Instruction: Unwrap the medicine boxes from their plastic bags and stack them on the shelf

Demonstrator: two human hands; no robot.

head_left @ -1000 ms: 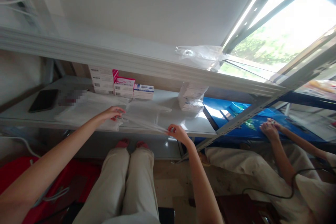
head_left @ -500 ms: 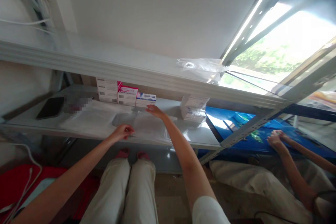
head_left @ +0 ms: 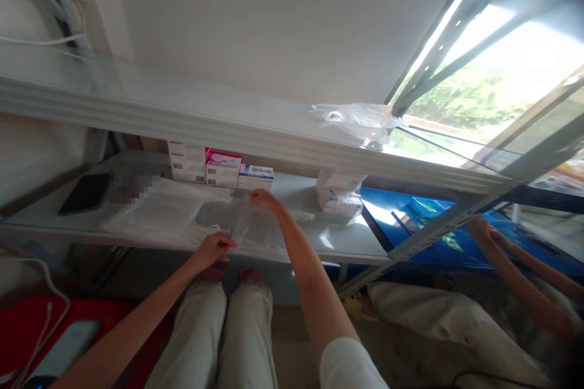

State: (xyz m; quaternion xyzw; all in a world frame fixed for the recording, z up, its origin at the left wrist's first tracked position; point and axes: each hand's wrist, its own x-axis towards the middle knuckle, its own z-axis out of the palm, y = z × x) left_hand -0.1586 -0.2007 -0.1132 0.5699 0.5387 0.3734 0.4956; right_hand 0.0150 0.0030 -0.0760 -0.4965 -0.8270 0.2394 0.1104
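Observation:
A clear plastic bag [head_left: 255,226] is stretched between my two hands over the lower shelf. Near the shelf's front edge, my left hand [head_left: 216,249] pinches the bag's lower left corner. My right hand [head_left: 263,198] has its fingers closed on the bag's upper edge, just in front of a small white and blue box [head_left: 255,177]. Beside that stand a pink and white box [head_left: 223,168] and a taller white stack of boxes [head_left: 187,161]. More flat clear bags [head_left: 159,209] lie left of my hands.
Plastic-wrapped white boxes [head_left: 339,193] sit to the right on the lower shelf [head_left: 351,242]. A dark phone-like slab [head_left: 84,193] lies at its left end. The upper shelf's edge [head_left: 255,141] overhangs, carrying a crumpled bag [head_left: 356,118]. Another person's hands [head_left: 484,232] are beyond the post, over a blue surface.
My right hand has moved slightly left and down, its fingers now closed on the bag. The bag's left side has lifted between my hands. The other person's hands have shifted slightly.

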